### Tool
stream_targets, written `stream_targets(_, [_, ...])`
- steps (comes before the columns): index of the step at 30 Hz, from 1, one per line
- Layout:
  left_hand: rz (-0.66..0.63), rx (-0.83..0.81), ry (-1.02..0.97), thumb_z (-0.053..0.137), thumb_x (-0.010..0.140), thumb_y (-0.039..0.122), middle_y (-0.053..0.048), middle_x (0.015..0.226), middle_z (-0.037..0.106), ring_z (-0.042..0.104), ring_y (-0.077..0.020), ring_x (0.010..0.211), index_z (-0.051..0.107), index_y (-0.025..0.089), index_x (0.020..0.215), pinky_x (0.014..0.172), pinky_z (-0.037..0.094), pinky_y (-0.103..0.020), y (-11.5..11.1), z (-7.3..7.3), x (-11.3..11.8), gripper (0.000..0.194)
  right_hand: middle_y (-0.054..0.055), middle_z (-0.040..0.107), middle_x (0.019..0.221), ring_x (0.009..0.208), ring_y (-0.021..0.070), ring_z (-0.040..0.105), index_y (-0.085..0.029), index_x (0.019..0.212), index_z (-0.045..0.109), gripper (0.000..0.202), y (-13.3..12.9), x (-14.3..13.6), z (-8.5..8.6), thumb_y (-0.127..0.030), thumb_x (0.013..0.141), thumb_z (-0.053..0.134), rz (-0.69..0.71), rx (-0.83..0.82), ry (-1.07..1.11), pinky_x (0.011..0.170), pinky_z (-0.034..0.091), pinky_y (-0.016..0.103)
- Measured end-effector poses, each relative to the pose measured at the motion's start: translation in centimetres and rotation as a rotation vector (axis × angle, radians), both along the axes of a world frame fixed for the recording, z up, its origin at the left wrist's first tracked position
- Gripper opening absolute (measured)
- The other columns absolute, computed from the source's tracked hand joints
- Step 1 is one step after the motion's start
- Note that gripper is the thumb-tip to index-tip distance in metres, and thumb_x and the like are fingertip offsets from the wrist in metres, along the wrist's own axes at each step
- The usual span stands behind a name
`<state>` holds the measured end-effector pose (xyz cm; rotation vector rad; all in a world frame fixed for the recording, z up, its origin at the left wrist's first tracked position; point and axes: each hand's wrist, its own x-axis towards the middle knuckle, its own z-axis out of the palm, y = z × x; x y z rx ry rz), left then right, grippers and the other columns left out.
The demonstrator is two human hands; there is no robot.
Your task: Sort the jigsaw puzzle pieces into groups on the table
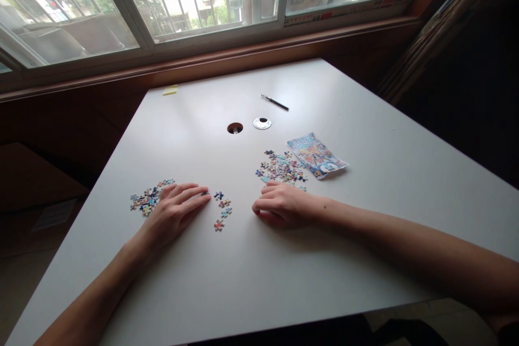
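Several loose puzzle pieces (223,204) lie in a short column between my hands. My left hand (180,205) rests palm down with its fingers stretched to the right; a small dark piece shows at its fingertips. Beside and partly behind that hand is a pile of mixed pieces (146,200). My right hand (281,204) rests on the table with its fingers curled, just in front of another pile of colourful pieces (281,166). What its fingers hold, if anything, is hidden. A colourful picture sheet or packet (317,155) lies to the right of that pile.
The white table (259,281) has a round hole (235,128) and a silver ring-shaped cover (262,123) beyond the piles. A black pen (275,102) lies farther back. Yellow tape (170,90) marks the far left corner, below a barred window.
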<state>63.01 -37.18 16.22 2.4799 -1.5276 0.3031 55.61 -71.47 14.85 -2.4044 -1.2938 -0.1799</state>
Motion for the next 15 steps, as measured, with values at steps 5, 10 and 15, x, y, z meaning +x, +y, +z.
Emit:
stream_targets(5, [0.042, -0.066, 0.053, 0.051, 0.101, 0.018, -0.004, 0.120, 0.070, 0.063, -0.0215, 0.109, 0.065, 0.028, 0.117, 0.097, 0.039, -0.040, 0.42, -0.14, 0.30, 0.023, 0.001, 0.064, 0.073, 0.069, 0.0139, 0.050, -0.020, 0.091, 0.057, 0.011, 0.00, 0.00, -0.10, -0.018, 0.094, 0.047, 0.008, 0.006, 0.001, 0.076, 0.034, 0.029])
stream_targets(10, [0.102, -0.039, 0.041, 0.051, 0.102, 0.020, -0.009, 0.121, 0.067, 0.061, -0.0244, 0.112, 0.054, 0.025, 0.132, 0.098, 0.039, -0.041, 0.42, -0.63, 0.41, 0.031, 0.001, 0.064, 0.073, 0.069, 0.0141, 0.050, -0.020, 0.091, 0.057, 0.012, -0.08, -0.01, -0.01, -0.017, 0.095, 0.046, 0.003, -0.001, 0.009, 0.076, 0.034, 0.029])
stream_targets(15, [0.100, -0.129, 0.021, 0.058, 0.098, 0.020, -0.007, 0.109, 0.069, 0.064, -0.0218, 0.101, 0.049, 0.023, 0.134, 0.096, 0.042, -0.040, 0.44, -0.67, 0.37, 0.037, 0.001, 0.064, 0.074, 0.070, 0.0142, 0.050, -0.020, 0.092, 0.057, 0.012, -0.11, 0.01, -0.05, -0.018, 0.095, 0.046, 0.011, 0.006, 0.013, 0.078, 0.034, 0.029])
